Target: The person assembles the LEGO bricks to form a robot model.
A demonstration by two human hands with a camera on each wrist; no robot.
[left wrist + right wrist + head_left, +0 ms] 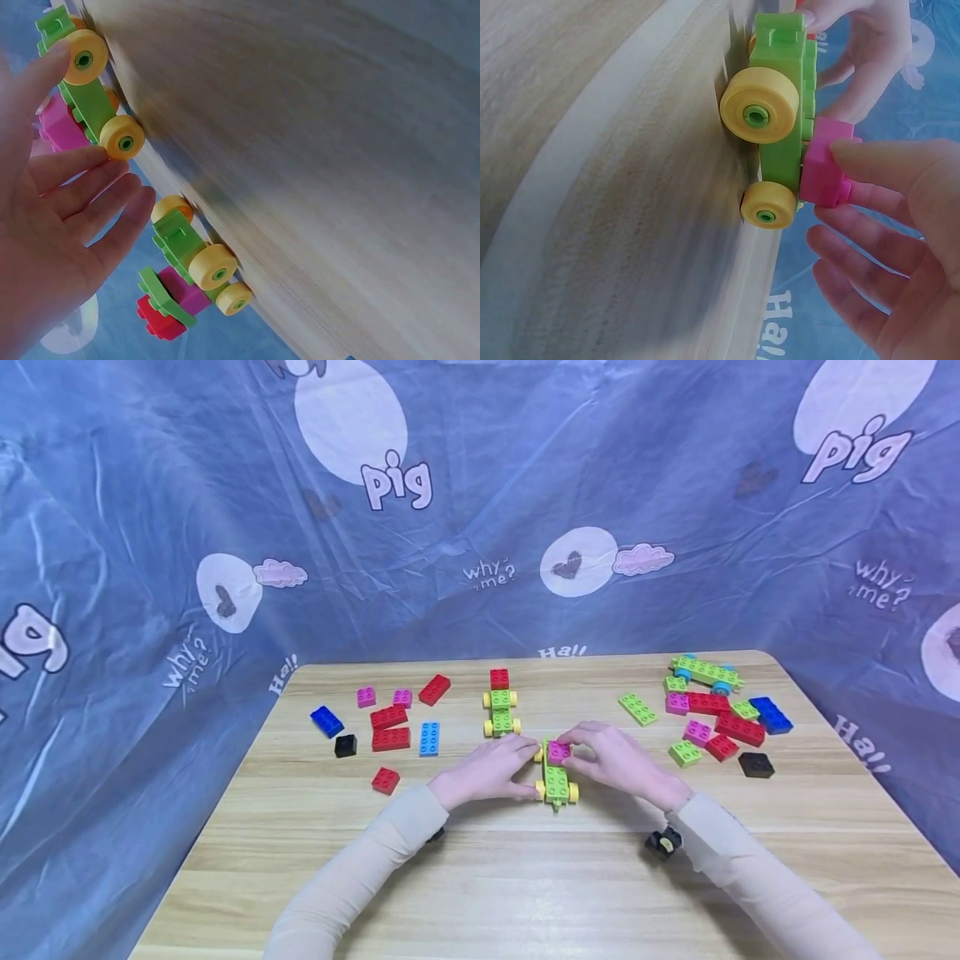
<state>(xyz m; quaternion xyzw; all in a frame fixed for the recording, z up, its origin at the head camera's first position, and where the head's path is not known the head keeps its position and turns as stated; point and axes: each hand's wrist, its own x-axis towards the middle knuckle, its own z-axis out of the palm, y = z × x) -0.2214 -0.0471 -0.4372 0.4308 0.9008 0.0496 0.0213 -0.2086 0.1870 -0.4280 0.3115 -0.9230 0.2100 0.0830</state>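
At the middle of the table stands a green toy car base (557, 785) with yellow wheels. My left hand (487, 768) steadies its left side; in the left wrist view the thumb touches one wheel and a fingertip the other on that side. A pink brick (829, 161) sits on the studs at the far end of the base. My right hand (618, 760) pinches this brick between thumb and fingers. Just beyond my left hand is a second green car (501, 720) with yellow wheels, carrying a pink brick, a green piece and a red brick (160, 319).
On the left lie loose red, pink, blue and black bricks, among them a light blue brick (429, 738). Several more bricks lie at right, with a blue-wheeled green car base (707, 672) behind them. A long green brick (637, 709) lies beyond my right hand.
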